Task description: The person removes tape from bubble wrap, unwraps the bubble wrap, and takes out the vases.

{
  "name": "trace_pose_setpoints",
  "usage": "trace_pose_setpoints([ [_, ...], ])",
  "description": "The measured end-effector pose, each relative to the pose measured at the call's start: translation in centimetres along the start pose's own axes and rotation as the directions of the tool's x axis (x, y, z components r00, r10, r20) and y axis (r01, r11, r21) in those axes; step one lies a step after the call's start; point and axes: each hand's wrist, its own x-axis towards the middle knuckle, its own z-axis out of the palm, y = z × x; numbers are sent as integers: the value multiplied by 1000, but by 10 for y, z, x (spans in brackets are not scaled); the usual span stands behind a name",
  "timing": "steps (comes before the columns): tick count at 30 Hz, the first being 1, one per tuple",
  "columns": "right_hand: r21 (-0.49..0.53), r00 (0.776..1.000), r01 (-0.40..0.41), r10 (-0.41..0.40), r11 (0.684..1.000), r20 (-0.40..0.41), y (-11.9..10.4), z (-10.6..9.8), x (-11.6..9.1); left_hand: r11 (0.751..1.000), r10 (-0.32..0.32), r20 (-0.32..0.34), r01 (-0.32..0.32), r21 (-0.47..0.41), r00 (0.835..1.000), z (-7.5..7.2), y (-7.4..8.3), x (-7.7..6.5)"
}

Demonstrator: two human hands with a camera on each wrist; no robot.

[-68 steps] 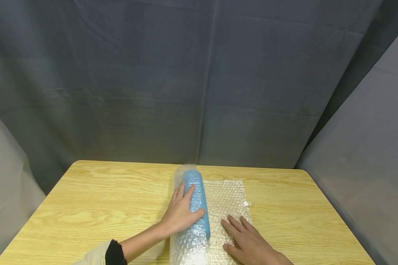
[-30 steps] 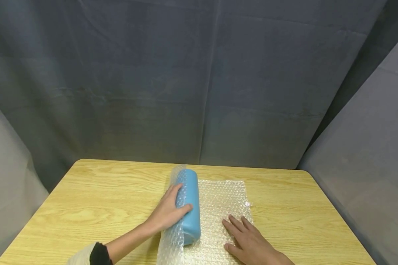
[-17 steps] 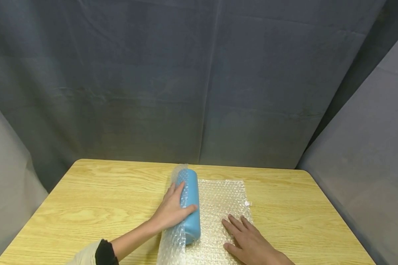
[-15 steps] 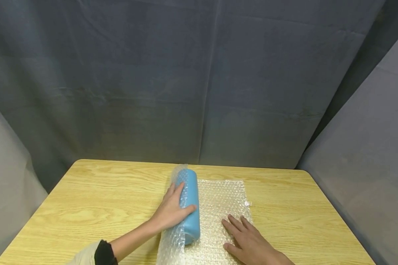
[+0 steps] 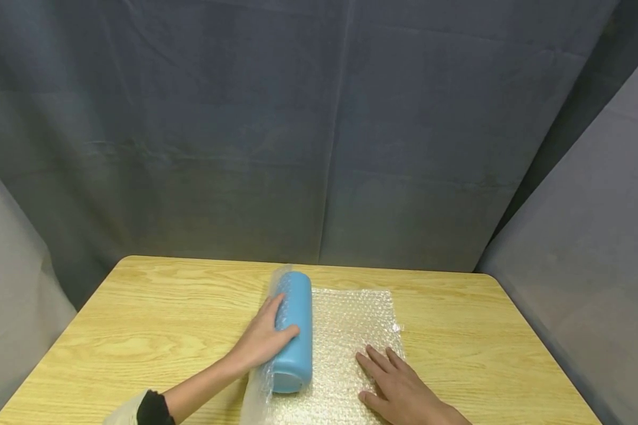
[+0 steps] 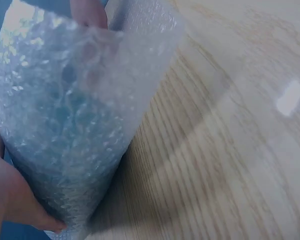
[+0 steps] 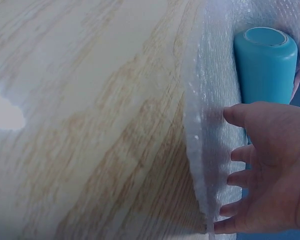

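A smooth blue bottle [image 5: 296,324] lies on its side on a sheet of clear bubble wrap [image 5: 345,319], its round base toward me. One end of the wrap stands up along the bottle's left side and partly covers it. My left hand [image 5: 263,336] grips the bottle from the left, thumb across its bare top and fingers at the wrapped side. In the left wrist view the raised wrap [image 6: 65,110] hides most of the bottle. My right hand [image 5: 399,386] rests on the flat part of the wrap with fingers spread. The right wrist view shows the bottle's ringed base [image 7: 265,36].
Everything lies on a light wood-grain table [image 5: 181,313] with rounded far corners. A dark grey curtain [image 5: 234,147] hangs behind it, and pale grey cloth panels [image 5: 590,236] flank both sides.
My left hand and the bottle have moved left, with a slight return right partway. Wrap has come off the bottle's top and right side, baring more blue. The right hand stays put.
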Motion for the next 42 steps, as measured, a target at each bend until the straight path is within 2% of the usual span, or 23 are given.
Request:
trace_pose_setpoints([
  [3, -5, 1000, 3, -3, 1000, -5, 0, 1, 0, 1000, -12, -11, 12, -5, 1000, -3, -4, 0],
  [11, -18, 1000, 9, -9, 1000, -13, -1, 0, 0, 989, -49, -17, 46, -142, 999, -13, -13, -3],
  [16, -19, 1000, 17, -18, 1000, -22, -1, 0, -2, 983, -62, -14, 59, -174, 998, -15, -15, -4],
  [25, -41, 999, 36, -37, 999, -27, -1, 0, -2, 982, -70, -6, 68, -174, 998, -14, -16, -4],
  [34, -52, 998, 42, -44, 998, -44, -2, 1, -2, 993, -45, 8, 46, -112, 999, -13, -13, -4],
  [42, -42, 998, 50, -52, 998, -47, -2, 1, -2, 992, -60, 12, 61, -112, 998, -14, -14, -4],
])
